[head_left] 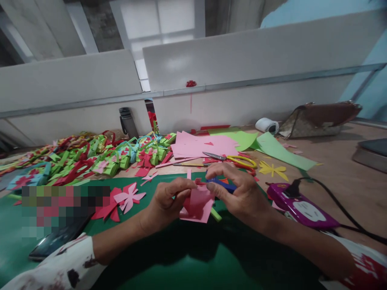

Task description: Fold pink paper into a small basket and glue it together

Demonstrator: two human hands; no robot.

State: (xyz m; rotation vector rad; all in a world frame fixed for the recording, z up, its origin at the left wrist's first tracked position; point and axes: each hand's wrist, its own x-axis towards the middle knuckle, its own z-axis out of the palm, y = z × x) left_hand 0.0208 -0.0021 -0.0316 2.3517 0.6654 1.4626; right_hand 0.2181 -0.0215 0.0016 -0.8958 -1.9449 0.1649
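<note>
A small folded pink paper piece, shaped like a little bag, hangs between my hands above the green mat. My left hand pinches its upper left edge, thumb against curled forefinger. At the upper right edge, the thumb and forefinger of my right hand close on the paper. A small red paper scrap shows at the top, between my fingertips. Behind my right hand's fingers is a blue tool, partly hidden; whether the hand touches it I cannot tell. A light green strip lies beneath.
Scissors with yellow handles lie beyond my hands by pink sheets. A purple power strip with a black cord is at right. Flower cutouts and a phone lie left, before many paper baskets.
</note>
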